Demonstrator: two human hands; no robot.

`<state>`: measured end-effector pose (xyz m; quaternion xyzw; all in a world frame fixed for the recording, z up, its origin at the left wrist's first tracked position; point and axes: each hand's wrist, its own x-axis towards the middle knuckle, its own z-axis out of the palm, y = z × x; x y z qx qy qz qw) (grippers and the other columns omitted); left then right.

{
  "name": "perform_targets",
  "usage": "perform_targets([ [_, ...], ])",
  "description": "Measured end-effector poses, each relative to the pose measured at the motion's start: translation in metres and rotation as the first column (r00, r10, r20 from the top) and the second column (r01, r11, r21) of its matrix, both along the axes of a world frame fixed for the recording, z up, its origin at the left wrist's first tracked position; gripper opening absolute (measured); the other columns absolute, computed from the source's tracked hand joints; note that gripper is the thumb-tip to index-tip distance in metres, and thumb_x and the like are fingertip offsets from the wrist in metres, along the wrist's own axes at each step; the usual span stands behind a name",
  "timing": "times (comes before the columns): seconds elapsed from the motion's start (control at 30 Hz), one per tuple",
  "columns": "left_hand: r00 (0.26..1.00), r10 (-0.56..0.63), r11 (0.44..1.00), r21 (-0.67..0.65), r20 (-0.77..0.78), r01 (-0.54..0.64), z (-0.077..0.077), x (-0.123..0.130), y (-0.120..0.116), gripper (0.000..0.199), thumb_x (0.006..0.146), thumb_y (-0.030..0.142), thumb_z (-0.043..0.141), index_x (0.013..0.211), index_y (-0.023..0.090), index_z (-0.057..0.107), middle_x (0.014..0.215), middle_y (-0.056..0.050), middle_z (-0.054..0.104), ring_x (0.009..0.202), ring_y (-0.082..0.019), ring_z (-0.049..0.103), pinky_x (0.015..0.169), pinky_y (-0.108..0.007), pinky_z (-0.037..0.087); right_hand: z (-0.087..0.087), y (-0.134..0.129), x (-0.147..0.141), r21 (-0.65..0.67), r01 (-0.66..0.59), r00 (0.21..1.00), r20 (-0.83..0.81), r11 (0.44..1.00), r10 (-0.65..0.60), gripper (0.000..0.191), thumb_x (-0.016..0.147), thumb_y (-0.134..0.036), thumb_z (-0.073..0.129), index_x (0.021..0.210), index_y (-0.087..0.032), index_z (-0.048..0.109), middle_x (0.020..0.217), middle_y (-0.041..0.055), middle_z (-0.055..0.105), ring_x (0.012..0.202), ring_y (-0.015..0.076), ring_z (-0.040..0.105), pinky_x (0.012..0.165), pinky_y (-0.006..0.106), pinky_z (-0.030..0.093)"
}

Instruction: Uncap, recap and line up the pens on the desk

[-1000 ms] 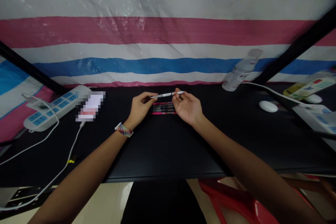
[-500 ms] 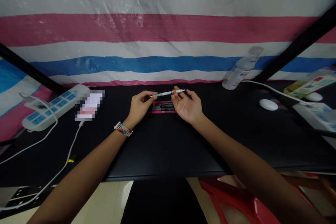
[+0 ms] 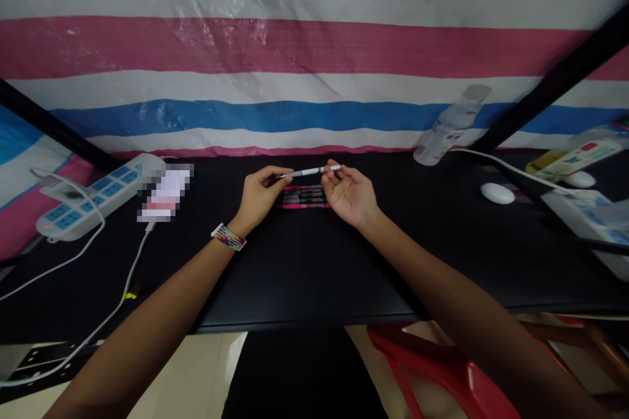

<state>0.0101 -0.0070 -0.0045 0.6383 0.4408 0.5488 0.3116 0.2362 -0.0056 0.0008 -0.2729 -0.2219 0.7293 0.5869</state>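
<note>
A slim white pen point(image 3: 309, 172) is held level above the black table, one end in each hand. My left hand point(image 3: 259, 195) pinches its left end, where a thin dark tip pokes out past the thumb and finger. At the other end, my right hand point(image 3: 351, 195) is turned palm up, with its thumb and curled fingers closed around the pen. Beneath the pen, several pens with pink and dark parts point(image 3: 303, 196) lie side by side on the table between my hands. Their right ends are partly hidden by my right fingers.
To the left are a white power strip point(image 3: 101, 196), a blurred-out phone point(image 3: 167, 193) and its white cable point(image 3: 132, 275). On the right stand a clear bottle point(image 3: 449, 127) and a white mouse-like object point(image 3: 497, 194). A striped sheet point(image 3: 314, 46) hangs behind the table.
My right thumb has come in closer to its fingers, and less of the pen's right end sticks out beyond them. My left hand keeps its pinch. The view has shifted slightly.
</note>
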Motion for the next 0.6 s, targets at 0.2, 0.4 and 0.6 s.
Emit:
perform_targets([
  [0.2,1.000,-0.005,1.000,-0.010,0.013,0.005,-0.0013,0.0000,0.0002,0.017,0.089,0.031,0.085,0.104,0.023,0.087,0.104,-0.007,0.085,0.090,-0.022,0.076,0.081,-0.037,0.063,-0.0005,-0.0009,-0.0004,0.018,-0.014,1.000,-0.012,1.000,0.014,0.025,0.097,-0.028,0.056,0.110,-0.018,0.074,0.104,0.0109,0.081,0.105,0.0231,0.079,0.110,0.042,0.064],
  [0.4,1.000,-0.006,1.000,-0.010,0.011,0.007,0.0005,0.0010,-0.0004,0.018,0.088,0.031,0.086,0.103,0.023,0.087,0.103,-0.006,0.086,0.090,-0.022,0.076,0.084,-0.037,0.062,-0.0009,0.0009,0.0010,0.020,-0.014,1.000,-0.003,1.000,0.014,0.022,0.094,-0.025,0.058,0.108,-0.019,0.074,0.107,0.0110,0.082,0.103,0.0221,0.080,0.105,0.039,0.067],
  [0.6,1.000,-0.005,1.000,0.004,-0.007,0.005,-0.0009,0.0012,-0.0005,0.016,0.089,0.032,0.085,0.103,0.024,0.087,0.100,-0.006,0.085,0.084,-0.021,0.073,0.075,-0.034,0.059,0.0050,-0.0012,0.0022,0.096,-0.028,0.992,0.124,0.995,0.016,0.034,0.097,-0.043,0.060,0.112,-0.018,0.077,0.110,0.0131,0.082,0.100,0.0241,0.079,0.094,0.039,0.069],
])
